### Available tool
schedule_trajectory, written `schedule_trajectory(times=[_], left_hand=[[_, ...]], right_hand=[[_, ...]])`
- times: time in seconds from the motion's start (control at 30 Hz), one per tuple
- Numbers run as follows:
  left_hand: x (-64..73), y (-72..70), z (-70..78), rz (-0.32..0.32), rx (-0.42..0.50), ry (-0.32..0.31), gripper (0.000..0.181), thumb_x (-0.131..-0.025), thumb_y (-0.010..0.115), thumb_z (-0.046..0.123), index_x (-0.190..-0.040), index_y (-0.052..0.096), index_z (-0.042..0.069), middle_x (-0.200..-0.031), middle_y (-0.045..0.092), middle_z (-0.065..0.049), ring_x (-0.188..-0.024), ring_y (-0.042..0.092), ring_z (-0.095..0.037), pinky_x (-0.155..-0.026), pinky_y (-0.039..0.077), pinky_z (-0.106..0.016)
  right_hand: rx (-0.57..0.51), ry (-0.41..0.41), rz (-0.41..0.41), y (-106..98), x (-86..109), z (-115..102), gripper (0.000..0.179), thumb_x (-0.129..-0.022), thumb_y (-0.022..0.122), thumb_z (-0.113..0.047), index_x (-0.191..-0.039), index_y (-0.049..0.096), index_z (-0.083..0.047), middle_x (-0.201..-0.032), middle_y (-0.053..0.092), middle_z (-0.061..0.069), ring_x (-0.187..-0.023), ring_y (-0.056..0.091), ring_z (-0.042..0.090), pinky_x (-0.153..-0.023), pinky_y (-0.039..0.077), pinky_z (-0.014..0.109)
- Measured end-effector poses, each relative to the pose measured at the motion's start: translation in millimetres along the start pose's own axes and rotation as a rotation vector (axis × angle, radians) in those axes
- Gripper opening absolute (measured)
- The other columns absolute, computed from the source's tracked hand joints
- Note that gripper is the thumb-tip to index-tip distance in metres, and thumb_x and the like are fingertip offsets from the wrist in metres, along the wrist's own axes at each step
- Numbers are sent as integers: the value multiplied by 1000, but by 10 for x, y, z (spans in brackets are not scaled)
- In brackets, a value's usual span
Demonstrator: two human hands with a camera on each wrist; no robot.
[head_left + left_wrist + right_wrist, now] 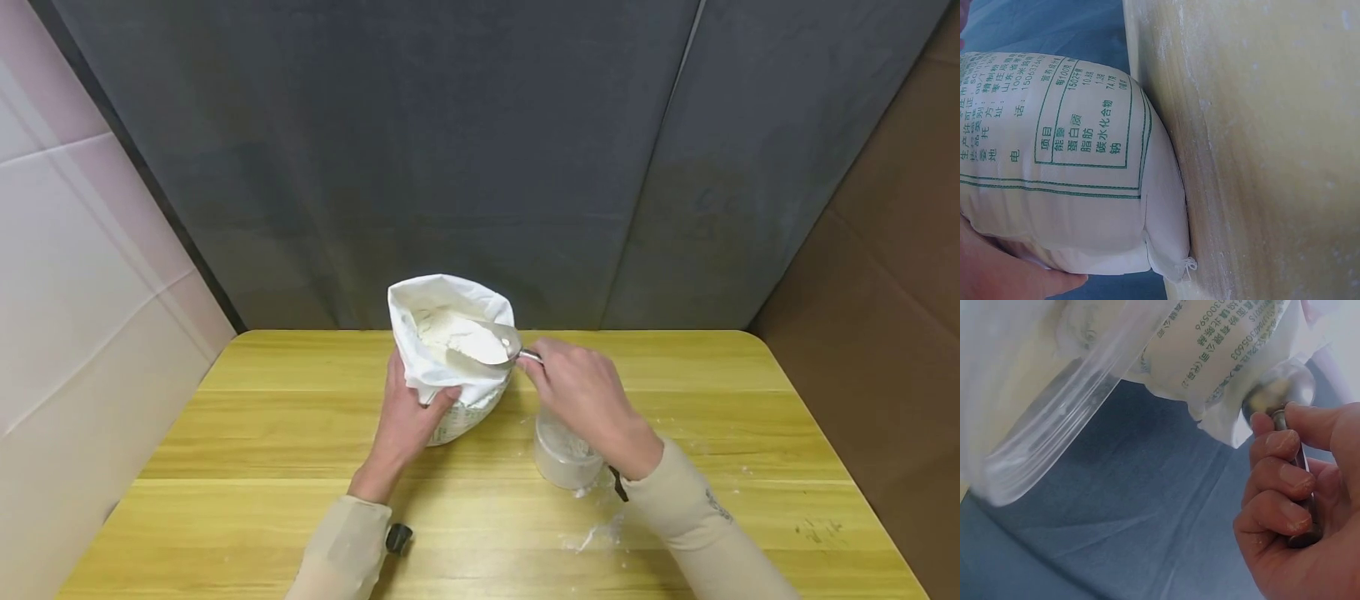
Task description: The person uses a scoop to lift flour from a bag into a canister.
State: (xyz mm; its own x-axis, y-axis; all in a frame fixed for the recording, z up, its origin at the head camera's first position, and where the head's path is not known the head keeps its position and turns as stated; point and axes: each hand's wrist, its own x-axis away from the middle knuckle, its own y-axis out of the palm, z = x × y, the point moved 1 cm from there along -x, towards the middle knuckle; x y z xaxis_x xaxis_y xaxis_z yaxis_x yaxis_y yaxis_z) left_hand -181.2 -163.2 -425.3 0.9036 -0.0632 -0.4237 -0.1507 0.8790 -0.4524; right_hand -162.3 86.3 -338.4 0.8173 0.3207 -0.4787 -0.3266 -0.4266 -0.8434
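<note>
A white cloth flour bag (468,417) with green print stands on the table, its mouth spread wide and white flour (435,325) inside. My left hand (408,417) holds the bag at its near left side, thumb over the folded rim. Part of that hand (1016,272) shows low in the left wrist view, against the printed bag (1079,219). My right hand (585,383) grips the handle of a metal scoop (495,342), heaped with flour at the bag's mouth. In the right wrist view, curled fingers (1282,481) wrap the handle.
Below my right hand, a clear plastic container (566,467) with some flour in it stands on the wooden table (480,533). Spilled flour (596,533) dusts the wood nearby. A dark panel (420,167) rises behind the table's far edge.
</note>
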Motion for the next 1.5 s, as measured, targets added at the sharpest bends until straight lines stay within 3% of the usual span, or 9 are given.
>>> schedule_trajectory(times=[0.57,1.1,1.5], left_hand=[[-6,-5,-7,2,14,-6,124,-83,61,83,-167,7,9,-163,23,-22,-147,28,-35,-120,26,-56],[-21,2,-24,7,22,12,124,-82,61,83,-167,7,10,-161,26,-23,-146,29,-35,-119,27,-56],[-29,-9,-57,6,7,12,126,-82,58,85,-166,5,9,-162,23,-24,-147,28,-38,-119,27,-59]], right_hand=[[-83,3,29,-121,245,228,19,-101,69,-27,-87,65,-15,-69,45,-7,-59,42,11,-50,36,29],[-136,98,29,-302,576,408,7,-101,70,-23,-97,71,-17,-72,48,-11,-65,47,9,-58,40,29],[-101,134,60,-457,823,594,6,-98,74,-19,-100,73,-14,-71,51,-12,-66,49,8,-59,42,29]])
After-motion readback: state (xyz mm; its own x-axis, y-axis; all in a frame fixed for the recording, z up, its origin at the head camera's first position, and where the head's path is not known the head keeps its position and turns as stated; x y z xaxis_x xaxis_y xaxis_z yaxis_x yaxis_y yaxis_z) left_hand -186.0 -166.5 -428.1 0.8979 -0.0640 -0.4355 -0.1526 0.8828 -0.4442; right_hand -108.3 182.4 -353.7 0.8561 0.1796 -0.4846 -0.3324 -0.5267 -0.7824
